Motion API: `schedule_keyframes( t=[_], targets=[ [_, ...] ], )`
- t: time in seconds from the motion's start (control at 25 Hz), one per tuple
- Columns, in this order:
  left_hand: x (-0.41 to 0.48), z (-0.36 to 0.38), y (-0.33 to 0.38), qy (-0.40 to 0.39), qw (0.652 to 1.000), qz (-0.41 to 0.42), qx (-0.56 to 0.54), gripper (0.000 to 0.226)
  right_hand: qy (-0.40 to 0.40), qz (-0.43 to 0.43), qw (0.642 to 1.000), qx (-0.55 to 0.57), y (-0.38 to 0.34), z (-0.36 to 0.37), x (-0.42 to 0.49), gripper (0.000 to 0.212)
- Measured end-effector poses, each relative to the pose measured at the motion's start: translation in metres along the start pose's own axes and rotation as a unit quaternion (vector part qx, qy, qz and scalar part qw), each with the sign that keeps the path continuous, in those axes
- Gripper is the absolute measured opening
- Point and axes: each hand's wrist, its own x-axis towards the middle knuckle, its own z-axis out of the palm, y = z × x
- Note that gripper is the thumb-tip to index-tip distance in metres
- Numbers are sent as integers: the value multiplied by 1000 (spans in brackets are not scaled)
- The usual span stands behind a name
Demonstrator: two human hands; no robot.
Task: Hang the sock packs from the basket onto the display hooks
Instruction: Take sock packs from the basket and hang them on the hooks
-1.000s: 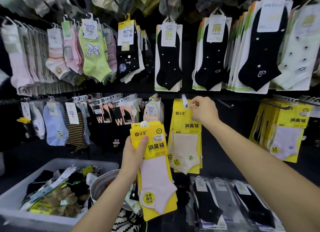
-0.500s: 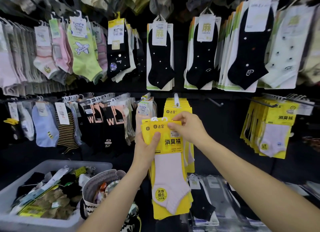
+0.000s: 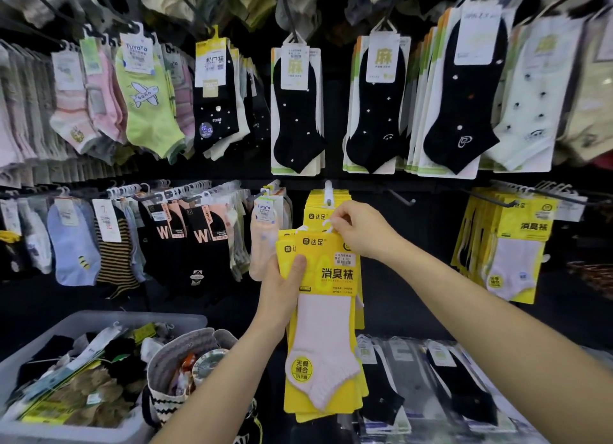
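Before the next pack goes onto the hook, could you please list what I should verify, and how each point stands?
1. Left hand grips the stack of yellow sock packs firmly: ok.
2. Right hand pinches the front pack's white hanger tab: ok.
3. Display hook tip is in view and unobstructed above the hands: ok.
4. Tab threaded on the hook: not ok; it sits below the tip, not yet on.
5. Only one pack separated from the stack: cannot tell.
6. Room left on the hook in front of the hung yellow packs: cannot tell.
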Motion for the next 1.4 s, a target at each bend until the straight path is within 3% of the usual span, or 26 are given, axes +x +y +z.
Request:
schedule_keyframes(
  t=[0.08,0.16,0.24,0.36,0.64,0.84,0.92,1.04,1.12,1.4],
  targets=[
    [0,-8,-6,36,999,-19,-8,19,25,12,1000,-1,-1,-4,7,22],
    [1,-21,-13,76,996,-45,-12,33,64,32,997,-1,0,-8,16,20],
    [0,-37,-18,99,994,-57,0,27,95,43,995,-5,1,-11,25,19],
    [-4,-57,-22,128,990,-59,22,12,92,44,994,-28,-1,-7,37,22],
    [-9,-86,-23,153,985,-55,62,21,79,69,992,-74,4,6,44,19],
    [-10,-86,-11,143,986,-22,78,6,188,-11,982,7,-6,3,26,8],
    [-10,-79,-6,128,988,-6,86,8,135,-50,989,32,-16,15,9,15],
    [-11,-59,0,94,992,15,79,4,5,-40,999,26,-28,40,-12,35],
    [-10,-46,4,80,995,21,56,5,0,-15,999,38,-26,45,-15,42],
    [-11,-24,5,-5,1000,27,15,28,11,14,990,143,-5,21,-22,15]
  ],
)
